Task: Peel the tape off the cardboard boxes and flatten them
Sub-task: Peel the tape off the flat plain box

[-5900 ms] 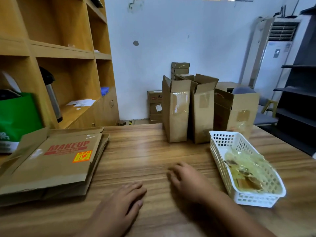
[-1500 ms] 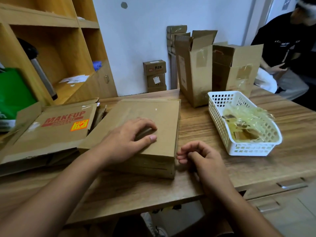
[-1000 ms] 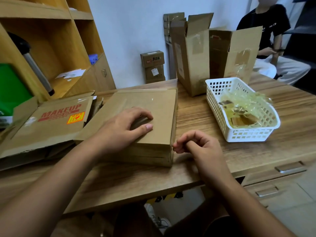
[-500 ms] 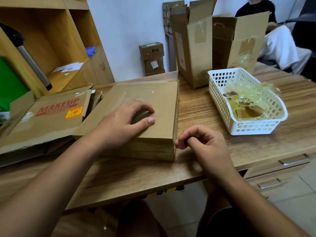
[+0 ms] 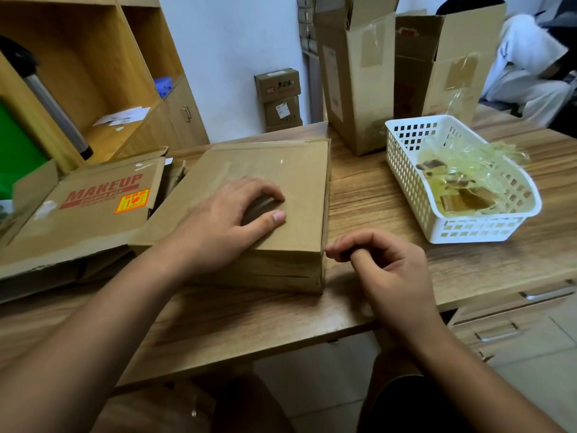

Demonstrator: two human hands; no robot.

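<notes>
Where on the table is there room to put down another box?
On the table, the best bare wood is the strip between the flat box and the white basket, though the right hand sits at its near end. A narrower band runs along the near edge. The left is crowded with flattened cardboard, the back with upright boxes.

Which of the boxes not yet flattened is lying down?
The box under the left hand; the tall box and wide box behind stand upright, open-topped.
</notes>
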